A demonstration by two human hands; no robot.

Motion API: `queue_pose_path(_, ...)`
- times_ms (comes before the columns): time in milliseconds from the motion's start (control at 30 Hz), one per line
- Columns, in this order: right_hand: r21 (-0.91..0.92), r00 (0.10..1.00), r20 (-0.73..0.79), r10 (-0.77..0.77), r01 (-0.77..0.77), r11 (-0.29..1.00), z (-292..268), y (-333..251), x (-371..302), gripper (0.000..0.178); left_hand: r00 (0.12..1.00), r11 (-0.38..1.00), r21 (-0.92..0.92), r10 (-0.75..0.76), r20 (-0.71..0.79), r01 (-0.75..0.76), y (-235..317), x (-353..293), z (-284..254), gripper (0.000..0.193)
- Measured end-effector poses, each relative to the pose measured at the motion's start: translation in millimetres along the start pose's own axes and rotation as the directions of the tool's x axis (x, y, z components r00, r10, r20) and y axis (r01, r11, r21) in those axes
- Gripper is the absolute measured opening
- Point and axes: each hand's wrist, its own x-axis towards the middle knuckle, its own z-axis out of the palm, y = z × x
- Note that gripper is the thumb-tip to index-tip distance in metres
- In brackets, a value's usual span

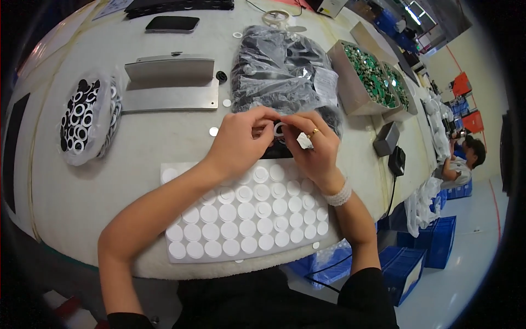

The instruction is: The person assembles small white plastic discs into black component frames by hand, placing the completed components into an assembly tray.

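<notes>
Both my hands meet above the far edge of a sheet of round white stickers (229, 229), fingertips close together. Between them sits a small black-and-white ring (278, 130), mostly covered by fingers. My left hand (244, 137) is closed, thumb and forefinger pinched at the ring. My right hand (318, 145) also pinches at it, a gold-coloured ring on one finger and a white band at the wrist. Just beyond the hands lies a clear plastic bag of black parts (285, 71). At the left, an open plastic bag (82, 123) holds many similar black-and-white rings.
A bent metal fixture (170, 90) stands left of the big bag, a phone (172, 24) behind it. Boxes of green circuit boards (372, 77) are at the far right, near a dark grey block (387, 138). Blue crates (402, 271) and a seated person (463, 164) are beyond the table.
</notes>
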Motion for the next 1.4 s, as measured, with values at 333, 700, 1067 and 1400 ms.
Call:
queue_pose_path(333, 0.005, 0.999, 0.039, 0.036, -0.036, 0.999, 0.3, 0.9, -1.6, 0.025, 0.998, 0.993, -0.109, -0.050, 0.050, 0.055, 7.3, -3.1, -0.9, 0.023)
queue_pose_path(700, 0.018, 0.996, 0.065, 0.058, -0.059, 0.998, 1.7, 1.0, -1.5, 0.027, 0.990, 0.997, -0.035, -0.069, 0.120, 0.074, 3.9, -3.4, -3.2, 0.023)
queue_pose_path(1067, 0.020, 0.991, 0.115, 0.063, -0.066, 0.998, 1.5, 4.2, -2.6, 0.026, 0.993, 0.998, -0.015, -0.054, 0.102, 0.056, 3.7, -3.5, -1.8, 0.021)
queue_pose_path(1400, 0.096, 0.951, 0.260, 0.165, -0.196, 0.976, 0.3, 3.9, -3.7, 0.024, 0.997, 0.993, 0.116, -0.014, 0.080, 0.005, 0.6, -3.9, -0.7, 0.017)
